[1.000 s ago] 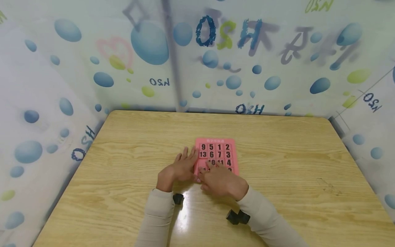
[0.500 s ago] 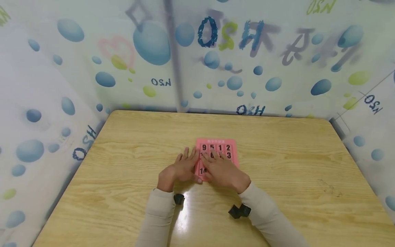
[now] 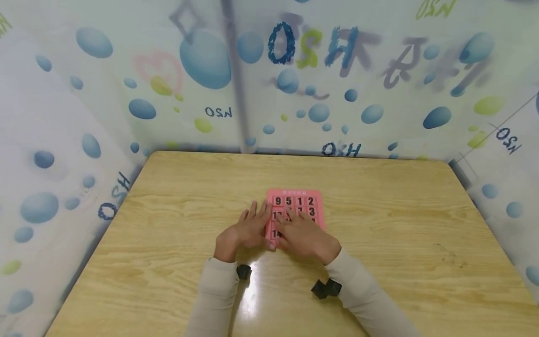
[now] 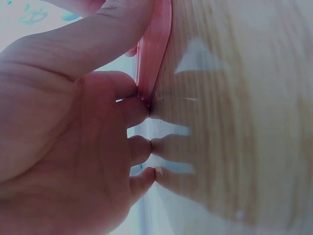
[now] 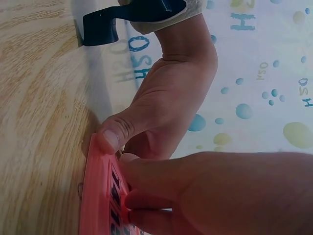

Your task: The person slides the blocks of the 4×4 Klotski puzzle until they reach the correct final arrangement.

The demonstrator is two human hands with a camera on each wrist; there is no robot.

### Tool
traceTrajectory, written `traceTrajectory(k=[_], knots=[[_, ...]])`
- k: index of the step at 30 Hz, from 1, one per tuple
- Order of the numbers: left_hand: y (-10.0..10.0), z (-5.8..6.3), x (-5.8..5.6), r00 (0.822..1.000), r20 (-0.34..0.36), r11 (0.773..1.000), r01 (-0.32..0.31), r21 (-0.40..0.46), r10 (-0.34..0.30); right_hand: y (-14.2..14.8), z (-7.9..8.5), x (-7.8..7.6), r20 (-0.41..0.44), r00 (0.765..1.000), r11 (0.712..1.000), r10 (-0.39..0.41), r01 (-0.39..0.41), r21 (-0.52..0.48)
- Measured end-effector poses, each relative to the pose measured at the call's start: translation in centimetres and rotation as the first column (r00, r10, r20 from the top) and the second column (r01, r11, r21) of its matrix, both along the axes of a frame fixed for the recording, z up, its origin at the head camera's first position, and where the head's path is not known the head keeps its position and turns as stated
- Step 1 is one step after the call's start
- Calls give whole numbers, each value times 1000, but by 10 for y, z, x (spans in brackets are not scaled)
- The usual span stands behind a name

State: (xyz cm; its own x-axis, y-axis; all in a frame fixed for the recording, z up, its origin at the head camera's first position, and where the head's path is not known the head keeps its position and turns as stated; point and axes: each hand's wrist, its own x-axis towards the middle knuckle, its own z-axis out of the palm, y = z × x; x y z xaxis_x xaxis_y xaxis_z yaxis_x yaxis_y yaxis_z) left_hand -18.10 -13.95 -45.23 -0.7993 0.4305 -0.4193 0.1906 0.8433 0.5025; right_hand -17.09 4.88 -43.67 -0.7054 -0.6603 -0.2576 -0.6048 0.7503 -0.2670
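**Both hands at the pink number puzzle, mid-table**

We see the pink sliding number puzzle (image 3: 295, 208) lying flat near the middle of the wooden table (image 3: 379, 243), with bare wood open on every side of it and the table's edges well apart from it. The left hand (image 3: 246, 229) braces its left edge: fingers lie straight on the wood just beside it, and the thumb presses the frame's near corner, as the right wrist view shows. The right hand (image 3: 304, 234) rests on top, fingers laid fairly straight over the tiles (image 3: 294, 201), pressing rather than clamping anything. It hides the lower rows; we read only 9, 5, 1, 2, a 3 and a 14. Which tile the fingertips touch we cannot tell. The bubble-print curtain (image 3: 126, 103) walls in the table's far and side edges.
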Motion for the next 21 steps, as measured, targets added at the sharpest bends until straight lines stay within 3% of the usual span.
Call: traceTrajectory(k=[21], knots=[[0, 1, -2, 1000, -11, 1000, -1, 5, 1, 0, 12, 4, 1, 998, 998, 58, -58, 28]])
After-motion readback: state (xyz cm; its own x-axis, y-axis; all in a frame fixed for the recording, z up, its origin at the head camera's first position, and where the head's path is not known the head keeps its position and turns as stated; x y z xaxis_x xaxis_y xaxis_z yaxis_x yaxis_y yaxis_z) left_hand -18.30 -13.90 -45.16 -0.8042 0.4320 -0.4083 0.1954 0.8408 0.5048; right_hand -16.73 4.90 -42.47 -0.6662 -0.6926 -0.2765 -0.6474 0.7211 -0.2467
